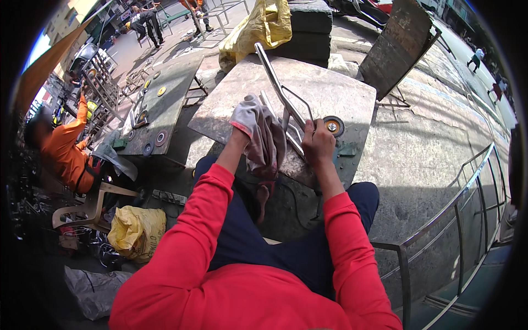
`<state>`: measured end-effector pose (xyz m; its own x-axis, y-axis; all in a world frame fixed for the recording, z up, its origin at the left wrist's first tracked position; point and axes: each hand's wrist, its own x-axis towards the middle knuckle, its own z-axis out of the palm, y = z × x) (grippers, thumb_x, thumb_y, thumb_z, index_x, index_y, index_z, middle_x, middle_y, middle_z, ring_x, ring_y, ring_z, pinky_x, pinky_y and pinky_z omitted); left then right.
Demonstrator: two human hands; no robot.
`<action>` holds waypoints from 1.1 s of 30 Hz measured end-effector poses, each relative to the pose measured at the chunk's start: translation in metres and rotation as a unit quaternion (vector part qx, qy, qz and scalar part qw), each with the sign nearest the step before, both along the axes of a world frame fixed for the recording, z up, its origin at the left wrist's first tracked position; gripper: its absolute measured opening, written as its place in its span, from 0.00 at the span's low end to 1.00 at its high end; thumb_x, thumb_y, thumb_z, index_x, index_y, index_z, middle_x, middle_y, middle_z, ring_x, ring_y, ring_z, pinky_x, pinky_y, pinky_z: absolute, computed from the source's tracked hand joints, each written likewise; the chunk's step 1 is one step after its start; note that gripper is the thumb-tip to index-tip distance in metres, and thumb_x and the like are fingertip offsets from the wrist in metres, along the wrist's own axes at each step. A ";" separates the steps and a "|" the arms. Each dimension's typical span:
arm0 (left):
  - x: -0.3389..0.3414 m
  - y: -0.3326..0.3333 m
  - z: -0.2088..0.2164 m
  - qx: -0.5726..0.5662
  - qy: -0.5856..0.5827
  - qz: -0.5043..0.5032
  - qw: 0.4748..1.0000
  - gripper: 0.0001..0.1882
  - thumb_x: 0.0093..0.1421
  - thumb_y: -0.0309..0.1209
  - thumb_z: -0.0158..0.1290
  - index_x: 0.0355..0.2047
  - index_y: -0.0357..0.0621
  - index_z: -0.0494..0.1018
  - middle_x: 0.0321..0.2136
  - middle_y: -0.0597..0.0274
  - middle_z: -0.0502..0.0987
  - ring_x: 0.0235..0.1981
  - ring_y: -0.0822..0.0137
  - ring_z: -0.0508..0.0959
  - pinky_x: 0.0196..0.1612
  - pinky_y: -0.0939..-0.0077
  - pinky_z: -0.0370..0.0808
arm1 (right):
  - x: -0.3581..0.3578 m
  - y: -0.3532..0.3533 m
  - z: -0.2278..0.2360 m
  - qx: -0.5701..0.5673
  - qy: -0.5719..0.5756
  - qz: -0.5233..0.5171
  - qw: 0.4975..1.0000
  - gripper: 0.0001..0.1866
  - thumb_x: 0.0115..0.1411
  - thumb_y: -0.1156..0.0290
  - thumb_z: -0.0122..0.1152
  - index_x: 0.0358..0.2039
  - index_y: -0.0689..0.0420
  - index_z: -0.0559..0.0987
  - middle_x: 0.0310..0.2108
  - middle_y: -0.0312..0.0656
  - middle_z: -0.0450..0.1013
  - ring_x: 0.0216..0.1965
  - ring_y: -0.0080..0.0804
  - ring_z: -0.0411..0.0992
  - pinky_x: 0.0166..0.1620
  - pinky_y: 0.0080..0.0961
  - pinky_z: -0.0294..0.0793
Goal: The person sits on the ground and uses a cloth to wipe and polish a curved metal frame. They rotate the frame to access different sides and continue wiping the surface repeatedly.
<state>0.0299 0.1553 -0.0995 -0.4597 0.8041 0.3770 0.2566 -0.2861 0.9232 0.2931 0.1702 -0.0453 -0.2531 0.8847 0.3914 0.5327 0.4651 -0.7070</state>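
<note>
A bent, shiny metal tube frame [279,88] with a thinner rod welded along it stands tilted over the wooden tabletop [220,118] in front of me. My right hand [319,142] is closed around its lower near end. A grey-white rag [263,135] with a pinkish edge is bunched over my left hand [240,135] and hangs down past the table's near edge. The cloth hides most of the left fingers, which seem to grip it beside the frame. Just right of my right hand lie a round abrasive disc [334,126] and a green block [346,149].
A co-worker in orange [66,146] sits at the left by a second table [173,82] with several discs. Yellow sacks lie beyond my table [258,27] and on the ground [137,231]. A metal railing frame [404,250] stands at my right, and a board [397,47] leans at far right.
</note>
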 end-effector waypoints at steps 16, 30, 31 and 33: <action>0.050 0.073 0.093 -0.188 0.642 0.310 0.675 0.11 0.57 0.28 0.47 0.34 0.31 0.72 0.21 0.53 0.78 0.22 0.58 0.81 0.26 0.64 0.78 | -0.006 -0.005 -0.006 0.065 -0.019 0.014 0.998 0.20 0.68 0.56 0.46 0.30 0.61 0.71 0.17 0.57 0.73 0.22 0.57 0.75 0.26 0.47 0.72; -0.071 0.148 0.166 -0.196 0.789 0.195 0.548 0.10 0.55 0.28 0.49 0.33 0.40 0.79 0.28 0.50 0.80 0.30 0.51 0.82 0.32 0.61 0.79 | -0.007 -0.008 -0.003 0.093 -0.038 0.007 0.995 0.23 0.67 0.52 0.47 0.28 0.62 0.70 0.14 0.55 0.72 0.18 0.53 0.75 0.22 0.44 0.73; -0.072 0.148 0.161 -0.169 0.768 0.214 0.579 0.09 0.54 0.28 0.49 0.31 0.41 0.78 0.27 0.50 0.79 0.29 0.52 0.82 0.30 0.61 0.79 | -0.007 -0.006 -0.001 0.088 -0.044 0.000 0.995 0.23 0.66 0.52 0.48 0.28 0.62 0.70 0.14 0.56 0.72 0.18 0.53 0.75 0.22 0.44 0.73; -0.070 0.147 0.148 -0.134 0.712 0.256 0.640 0.07 0.53 0.28 0.49 0.28 0.42 0.77 0.24 0.51 0.78 0.25 0.52 0.81 0.26 0.60 0.77 | -0.006 -0.005 0.001 0.081 -0.054 -0.003 0.995 0.24 0.66 0.51 0.48 0.28 0.62 0.70 0.14 0.56 0.72 0.17 0.54 0.75 0.22 0.44 0.73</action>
